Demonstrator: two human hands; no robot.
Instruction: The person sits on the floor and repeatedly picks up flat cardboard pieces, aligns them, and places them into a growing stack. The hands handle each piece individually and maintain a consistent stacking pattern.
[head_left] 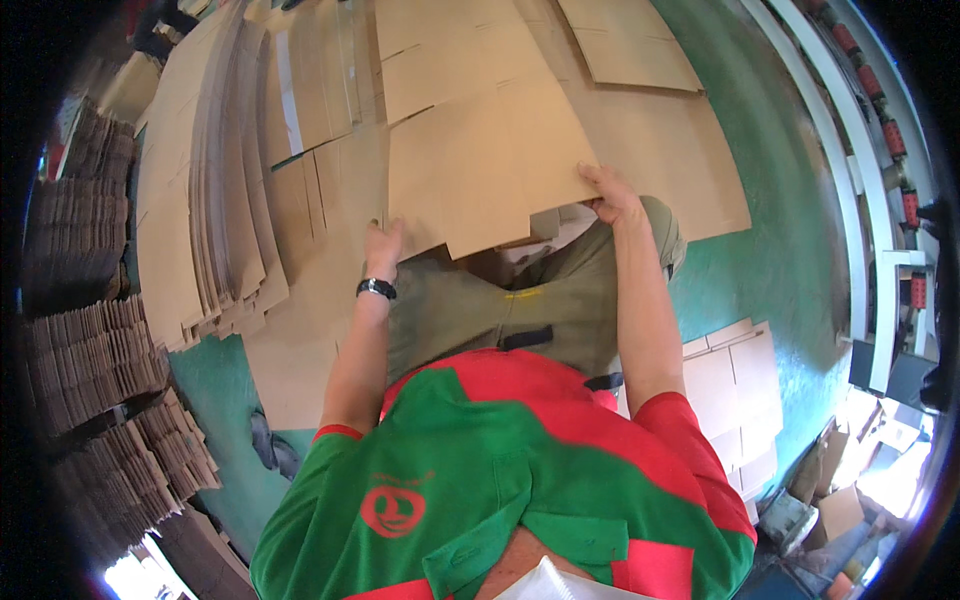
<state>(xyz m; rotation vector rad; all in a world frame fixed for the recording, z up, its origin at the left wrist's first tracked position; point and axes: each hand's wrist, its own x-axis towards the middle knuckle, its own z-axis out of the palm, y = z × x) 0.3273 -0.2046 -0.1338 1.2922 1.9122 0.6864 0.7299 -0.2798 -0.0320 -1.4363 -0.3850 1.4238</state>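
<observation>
A flat brown cardboard sheet (480,165) with cut flaps lies in front of my knees on a heap of similar sheets. My left hand (382,247), a black watch on its wrist, grips the sheet's near left edge. My right hand (612,195) grips the near right edge of the same sheet. Both arms reach forward over my olive trousers.
A fanned pile of cardboard sheets (215,200) lies to the left on the green floor (790,250). Stacks of folded cardboard (85,350) line the far left. Smaller sheets (740,390) lie at my right. A white conveyor frame (860,170) runs along the right side.
</observation>
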